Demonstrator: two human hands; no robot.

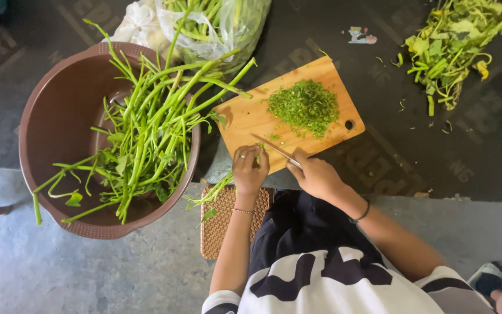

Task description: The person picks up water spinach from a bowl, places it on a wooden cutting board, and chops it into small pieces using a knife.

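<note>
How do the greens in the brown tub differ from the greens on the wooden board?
The greens in the brown tub are long whole stems with leaves, lying loose across the tub. The greens on the wooden board are chopped fine and heaped in one small pile on the board. Both are the same bright green.

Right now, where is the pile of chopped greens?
In the head view, the chopped greens lie on the far right part of the cutting board, beyond the knife and beside the board's hanging hole.
</note>
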